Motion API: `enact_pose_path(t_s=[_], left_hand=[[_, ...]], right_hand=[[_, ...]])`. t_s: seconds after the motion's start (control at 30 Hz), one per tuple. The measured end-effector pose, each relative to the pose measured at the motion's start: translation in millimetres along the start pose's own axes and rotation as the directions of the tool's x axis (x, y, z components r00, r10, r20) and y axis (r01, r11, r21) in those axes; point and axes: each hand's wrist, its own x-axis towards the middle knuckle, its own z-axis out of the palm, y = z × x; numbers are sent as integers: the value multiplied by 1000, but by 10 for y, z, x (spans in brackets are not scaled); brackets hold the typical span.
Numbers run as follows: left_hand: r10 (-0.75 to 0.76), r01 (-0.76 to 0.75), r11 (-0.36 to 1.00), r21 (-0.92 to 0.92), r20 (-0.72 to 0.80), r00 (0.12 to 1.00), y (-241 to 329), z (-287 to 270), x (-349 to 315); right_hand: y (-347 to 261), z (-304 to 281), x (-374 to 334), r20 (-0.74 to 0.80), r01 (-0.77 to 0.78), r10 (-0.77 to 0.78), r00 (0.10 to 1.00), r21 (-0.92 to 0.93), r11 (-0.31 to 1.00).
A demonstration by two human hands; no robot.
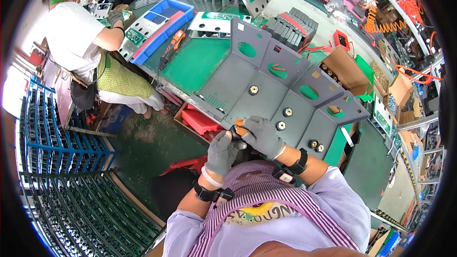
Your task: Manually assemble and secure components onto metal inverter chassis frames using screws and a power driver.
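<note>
My left hand and my right hand, both in grey gloves, meet in front of my chest at the bench edge. Between them is a small black part, pinched in my left fingers. My right fingers are closed around a small orange-brown piece that touches the black part. Glove fingers cover much of both, so their exact kind is unclear. Just beyond stand several bent grey metal panels with oval cut-outs. On them sit round black fittings with brass centres, one on the nearest-left panel, others farther right.
A cardboard box of similar fittings stands right of the panels. An orange-handled tool lies on the green mat, near a blue tray. A co-worker stands at the left. Racks of dark parts fill the lower left.
</note>
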Motion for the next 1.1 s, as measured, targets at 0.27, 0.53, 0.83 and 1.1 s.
enact_pose_path(t_s=[0.27,0.53,0.83,1.1], left_hand=[[-38,39,998,-58,14,999,-196,67,175],[495,-240,622,745,-136,858,-338,-299,217],[525,-57,305,951,-118,843,-460,-911,498],[432,-46,-328,943,193,881,-469,-948,709]], right_hand=[[264,-79,-24,91,35,-43,995,85,996],[767,192,119,41,-153,147,988,298,942],[1060,739,312,582,-739,456,673,548,391],[1091,961,197,487,-615,428,761,335,714]])
